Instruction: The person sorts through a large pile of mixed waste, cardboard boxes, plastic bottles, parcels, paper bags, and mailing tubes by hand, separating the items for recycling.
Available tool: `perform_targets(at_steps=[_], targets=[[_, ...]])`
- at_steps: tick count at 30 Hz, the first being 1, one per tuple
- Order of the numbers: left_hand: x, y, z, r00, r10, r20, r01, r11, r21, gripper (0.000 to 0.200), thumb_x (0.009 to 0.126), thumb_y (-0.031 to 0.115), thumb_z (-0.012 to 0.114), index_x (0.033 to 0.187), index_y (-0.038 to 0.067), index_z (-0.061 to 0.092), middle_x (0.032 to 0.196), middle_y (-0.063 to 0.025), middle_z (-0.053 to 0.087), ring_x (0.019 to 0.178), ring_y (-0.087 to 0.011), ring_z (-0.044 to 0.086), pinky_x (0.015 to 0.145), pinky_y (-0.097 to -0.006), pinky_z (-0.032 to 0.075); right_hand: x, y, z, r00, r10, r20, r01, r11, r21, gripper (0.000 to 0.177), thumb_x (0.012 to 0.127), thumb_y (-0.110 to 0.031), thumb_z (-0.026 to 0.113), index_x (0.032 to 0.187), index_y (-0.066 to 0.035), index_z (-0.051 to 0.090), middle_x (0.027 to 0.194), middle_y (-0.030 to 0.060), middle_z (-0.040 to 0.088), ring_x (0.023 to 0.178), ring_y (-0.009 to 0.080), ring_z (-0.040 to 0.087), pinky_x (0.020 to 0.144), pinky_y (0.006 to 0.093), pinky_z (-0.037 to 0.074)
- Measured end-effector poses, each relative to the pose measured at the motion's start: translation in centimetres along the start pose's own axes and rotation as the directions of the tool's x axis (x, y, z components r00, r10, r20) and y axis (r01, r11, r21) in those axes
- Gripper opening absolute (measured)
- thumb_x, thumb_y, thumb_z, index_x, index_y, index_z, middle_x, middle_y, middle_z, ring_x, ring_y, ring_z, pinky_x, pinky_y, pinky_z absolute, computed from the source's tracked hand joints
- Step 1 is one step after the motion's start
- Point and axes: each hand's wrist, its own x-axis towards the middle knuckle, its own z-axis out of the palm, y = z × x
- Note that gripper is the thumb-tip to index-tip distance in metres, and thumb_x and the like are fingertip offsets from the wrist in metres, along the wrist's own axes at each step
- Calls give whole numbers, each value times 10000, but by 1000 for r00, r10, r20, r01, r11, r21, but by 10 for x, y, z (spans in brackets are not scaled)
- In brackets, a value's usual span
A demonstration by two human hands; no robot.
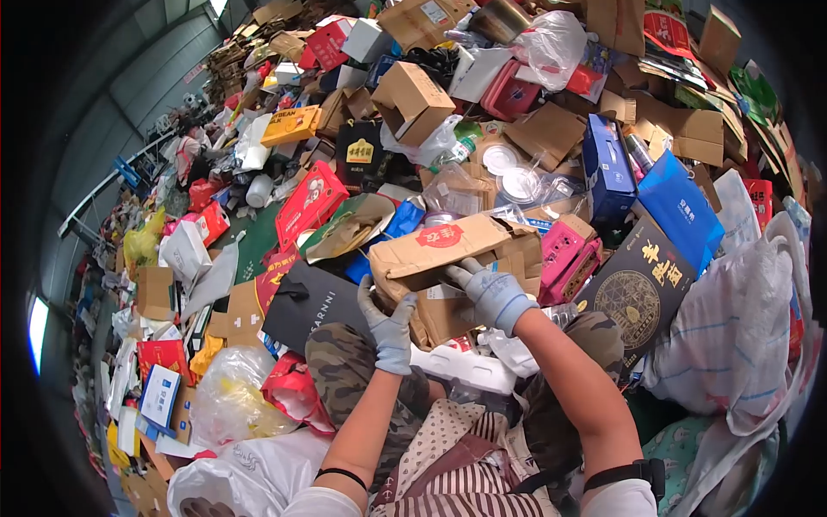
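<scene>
A brown cardboard box (405, 257) with a red round print is tilted in front of me, its open side facing my body. My left hand (388, 327), in a grey-white work glove, grips the box's near left corner between thumb and fingers. At the opening, my gloved right hand (493, 295) takes hold of the cardboard, its fingertips partly hidden inside. Below the box lies a white foam tray (465, 369), between my knees. A pink case (568, 258) sits just right of the box, and a dark grey paper bag (301, 306) lies to its left.
Mixed waste is heaped all around: a blue box (609, 164), a black box with gold print (642, 289), a red box (311, 205) and clear plastic lids (520, 183). A large white woven sack (724, 319) stands at right. Another person (187, 153) is at the far left.
</scene>
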Motion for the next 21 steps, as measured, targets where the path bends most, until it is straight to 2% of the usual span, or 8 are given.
perform_targets(at_steps=[2,7,14,16,17,18,19,21], targets=[[-2,-19,-17,992,-107,-67,105,994,-35,786,679,-7,730,1322,26,278,1253,-102,388,1131,-195,425,955,-296,375,-7,-8,5,990,72,120,-73,997,6,514,680,-199,689,1146,-117,488,1108,144,520,982,305,579,779,406,485],[2,-44,-51,863,-420,-281,379,905,-192,808,679,86,762,1323,12,280,1238,-108,401,1088,-204,447,930,-304,386,-64,-27,35,993,-30,-110,15,991,-134,166,762,-185,595,910,-134,541,898,79,555,723,269,619,594,399,476],[-5,-28,-42,990,8,-138,6,994,106,799,653,136,779,1293,0,319,1230,-137,396,1104,-226,427,937,-343,381,-122,-50,59,994,79,-74,-80,997,-11,217,718,-128,635,932,-136,600,919,71,590,730,267,614,597,366,487],[-14,-4,-47,914,372,162,-402,781,478,826,629,139,766,1320,111,313,1274,-162,345,1159,-272,393,940,-402,383,-127,-40,73,986,137,-100,-122,982,142,189,755,-153,607,944,-146,598,961,76,596,757,261,624,630,370,490],[-17,17,-45,817,487,308,-575,658,486,828,611,166,775,1311,137,334,1258,-168,356,1159,-299,391,947,-430,373,-133,-26,88,965,236,-114,-170,893,417,188,824,-166,582,999,-106,608,1019,82,607,764,235,630,677,340,498],[-22,30,-45,691,570,445,-722,510,467,830,593,192,785,1302,164,354,1243,-175,366,1159,-326,390,954,-457,364,-132,-29,87,869,493,48,-289,426,857,322,864,-309,573,1067,-59,566,1056,127,592,715,187,604,566,279,483],[-29,33,-45,560,632,536,-819,326,471,757,588,294,779,1251,231,418,1189,-175,388,1123,-372,404,958,-507,344,-133,-24,74,813,556,174,-227,26,974,415,862,-384,560,1103,-47,534,1075,152,575,688,161,578,506,248,449],[-42,32,-46,343,726,596,-913,108,394,605,650,423,742,1170,240,494,1156,-136,407,1096,-321,429,964,-479,351,-123,-20,48,783,444,435,-21,-680,733,631,819,-561,546,1184,-55,458,1118,207,534,608,102,503,379,202,352]])
